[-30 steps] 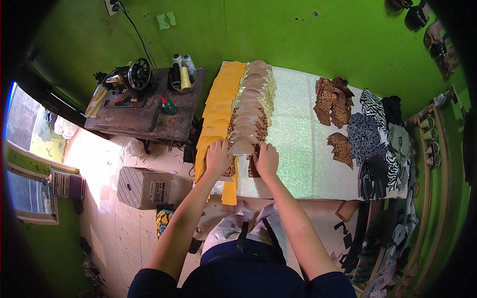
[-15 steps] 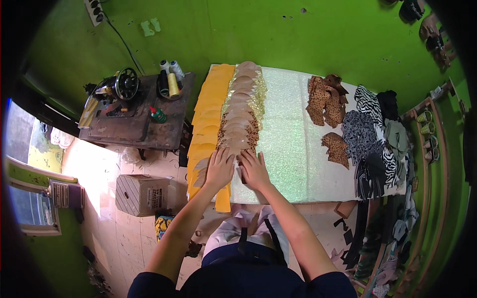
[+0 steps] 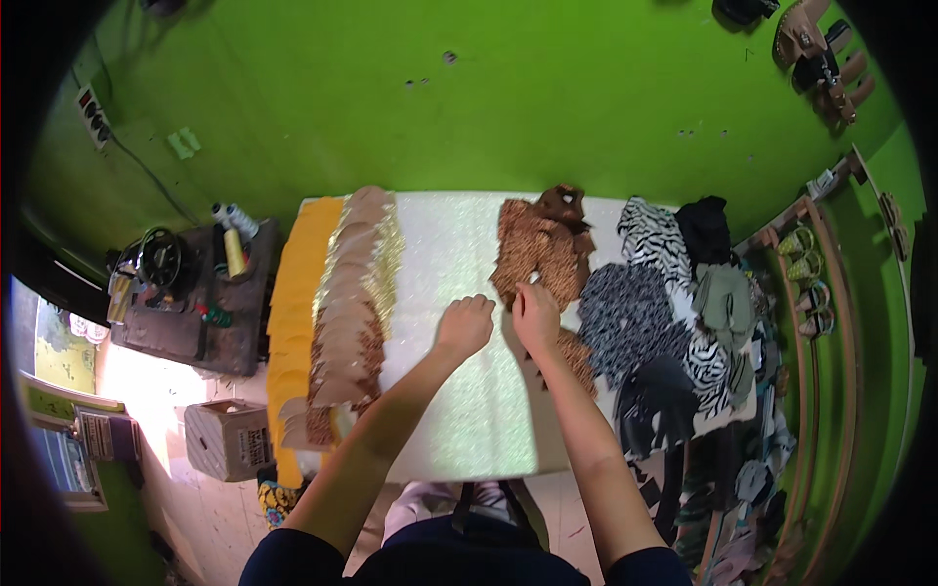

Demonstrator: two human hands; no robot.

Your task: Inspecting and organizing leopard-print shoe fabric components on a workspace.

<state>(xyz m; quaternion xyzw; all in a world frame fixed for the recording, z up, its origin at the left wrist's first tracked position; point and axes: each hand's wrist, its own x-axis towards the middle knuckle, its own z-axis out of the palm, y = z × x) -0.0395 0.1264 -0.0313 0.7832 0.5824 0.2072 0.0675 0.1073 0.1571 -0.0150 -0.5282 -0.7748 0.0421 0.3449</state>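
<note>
My left hand (image 3: 467, 324) hovers over the glittery whitish sheet (image 3: 459, 391) in the middle of the table, its fingers curled in and nothing visible in them. At the near edge of a pile of leopard-print fabric pieces (image 3: 535, 244) is my right hand (image 3: 536, 317), fingers drawn together. A small white spot shows by its fingertips; whatever they pinch, if anything, is hidden. More leopard-print fabric (image 3: 576, 361) lies partly behind my right wrist. To the left runs an overlapping row of rounded beige pieces (image 3: 342, 322), with gold glitter and leopard-print edges, beside yellow pieces (image 3: 293, 332).
Zebra-print fabric (image 3: 653, 234), grey patterned fabric (image 3: 630, 313) and black fabric (image 3: 657, 396) cover the table's right end. A sewing machine (image 3: 161, 259) and thread cones (image 3: 234, 252) stand on a side table at left, with a cardboard box (image 3: 225, 439) below. Sandals (image 3: 806, 254) sit on the right-hand rack.
Both hands have left the near end of the beige row. My left hand is now above the glittery sheet, my right at the leopard-print pile. The view has swung rightward.
</note>
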